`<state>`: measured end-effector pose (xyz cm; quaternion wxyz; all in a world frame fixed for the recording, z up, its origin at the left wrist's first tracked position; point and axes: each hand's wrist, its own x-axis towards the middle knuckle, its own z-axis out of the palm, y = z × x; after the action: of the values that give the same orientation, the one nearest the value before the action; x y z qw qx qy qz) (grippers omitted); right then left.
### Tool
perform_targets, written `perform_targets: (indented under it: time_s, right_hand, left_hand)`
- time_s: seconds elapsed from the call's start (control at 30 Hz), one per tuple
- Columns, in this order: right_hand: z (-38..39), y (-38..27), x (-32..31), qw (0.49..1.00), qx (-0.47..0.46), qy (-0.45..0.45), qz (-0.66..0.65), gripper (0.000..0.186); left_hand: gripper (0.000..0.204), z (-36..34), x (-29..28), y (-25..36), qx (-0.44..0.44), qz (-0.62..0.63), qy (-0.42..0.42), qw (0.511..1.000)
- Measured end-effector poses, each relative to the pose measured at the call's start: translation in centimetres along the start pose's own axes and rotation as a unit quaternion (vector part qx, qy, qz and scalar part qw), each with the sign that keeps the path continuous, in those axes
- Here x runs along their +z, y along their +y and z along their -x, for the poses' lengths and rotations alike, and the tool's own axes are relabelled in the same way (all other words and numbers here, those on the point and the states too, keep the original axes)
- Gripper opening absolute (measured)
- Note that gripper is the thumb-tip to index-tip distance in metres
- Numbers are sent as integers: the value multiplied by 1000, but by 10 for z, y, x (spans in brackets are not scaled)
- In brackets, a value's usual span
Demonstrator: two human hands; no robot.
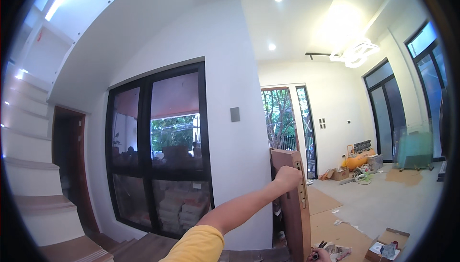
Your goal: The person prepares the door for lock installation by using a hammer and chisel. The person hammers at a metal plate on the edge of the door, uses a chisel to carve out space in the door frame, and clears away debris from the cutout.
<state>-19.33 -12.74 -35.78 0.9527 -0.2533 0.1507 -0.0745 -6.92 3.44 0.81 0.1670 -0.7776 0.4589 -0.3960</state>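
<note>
My left arm, in a yellow sleeve, reaches right from the lower middle. Its hand (289, 178) is closed at the upper part of an upright brown wooden door (293, 219), right against its edge. Set into that edge is a long brass-coloured lock plate (302, 192), partly behind my fingers. Low down, just right of the door's foot, my right hand (322, 256) is closed around a dark tool (315, 256); the lower edge cuts off most of it, so its kind is unclear.
A small open cardboard box (388, 245) with plastic-wrapped contents sits at lower right. Brown sheets (330, 202) cover part of the floor. Farther back stand an orange air compressor (360, 160) and a glass panel (416, 149). Stairs (43, 202) rise on the left, beside a dark-framed window (160, 151).
</note>
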Motion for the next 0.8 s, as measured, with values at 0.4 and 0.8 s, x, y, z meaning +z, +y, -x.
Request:
perform_targets:
  time_s: [0.4,0.8]
  right_hand:
    - [41,-1,-1,1000,-18,13,6,22]
    - [23,-12,-18,997,49,32,-57,15]
  left_hand:
    - [21,13,-29,23,-28,15,-6,999]
    - [91,37,20,77,-76,85,-165,980]
